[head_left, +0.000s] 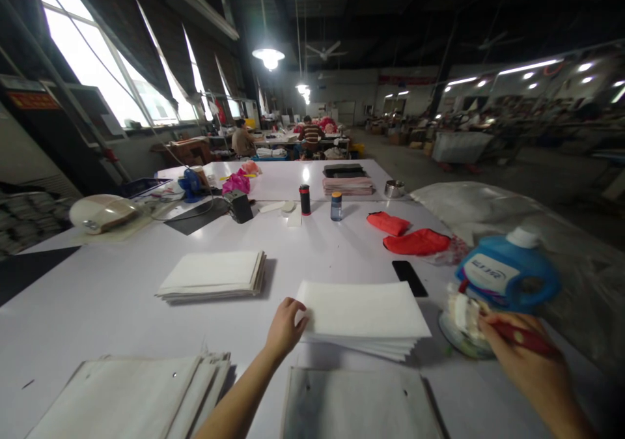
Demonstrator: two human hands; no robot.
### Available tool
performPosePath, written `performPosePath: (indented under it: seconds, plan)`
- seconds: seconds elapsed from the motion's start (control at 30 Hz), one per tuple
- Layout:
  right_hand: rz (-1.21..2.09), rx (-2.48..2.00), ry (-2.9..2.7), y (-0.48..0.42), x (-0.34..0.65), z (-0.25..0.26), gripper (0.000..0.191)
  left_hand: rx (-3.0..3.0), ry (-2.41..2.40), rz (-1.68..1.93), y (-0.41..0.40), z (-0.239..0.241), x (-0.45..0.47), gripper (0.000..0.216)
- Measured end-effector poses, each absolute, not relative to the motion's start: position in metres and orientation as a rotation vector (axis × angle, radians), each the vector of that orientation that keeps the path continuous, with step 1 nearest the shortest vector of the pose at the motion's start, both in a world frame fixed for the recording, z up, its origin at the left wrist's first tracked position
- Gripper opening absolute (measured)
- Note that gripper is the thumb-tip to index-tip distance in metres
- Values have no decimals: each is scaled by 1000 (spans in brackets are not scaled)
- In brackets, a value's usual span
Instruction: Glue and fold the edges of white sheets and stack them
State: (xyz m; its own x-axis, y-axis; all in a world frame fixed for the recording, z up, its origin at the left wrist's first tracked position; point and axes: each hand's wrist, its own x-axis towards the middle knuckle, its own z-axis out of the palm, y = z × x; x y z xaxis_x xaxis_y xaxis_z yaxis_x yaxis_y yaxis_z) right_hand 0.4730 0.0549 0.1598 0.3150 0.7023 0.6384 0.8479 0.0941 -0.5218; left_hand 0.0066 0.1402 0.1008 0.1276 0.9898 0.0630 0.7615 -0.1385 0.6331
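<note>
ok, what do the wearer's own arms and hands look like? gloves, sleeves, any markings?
No gloves on the left hand or right hand. The left forearm and right forearm are bare as far as they show, with no sleeve in view. No watch, cables or markings visible. The right side is somewhat blurred, so small details can't be ruled out.

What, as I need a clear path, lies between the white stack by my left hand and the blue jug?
Head view: a black phone beside the stack; nearer the jug, the dish and the brush in your right hand.
</note>
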Motion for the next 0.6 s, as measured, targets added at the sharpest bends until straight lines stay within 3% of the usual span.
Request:
performPosePath:
  seconds: [0.13,0.2,0.37,0.6]
  plan:
    - [324,-1727,-1179,48,449,161,65,2343,1498,406,130,109,-4,39]
    - [532,-1685,-1222,50,440,149,58,2363,1504,285,131,109,-8,36]
    - [408,-1494,-1420,56,437,104,29,2240,1498,441,139,103,-16,16]
    - [452,-1327,-1508,49,438,97,34,2140,1528,674,128,115,-33,20]
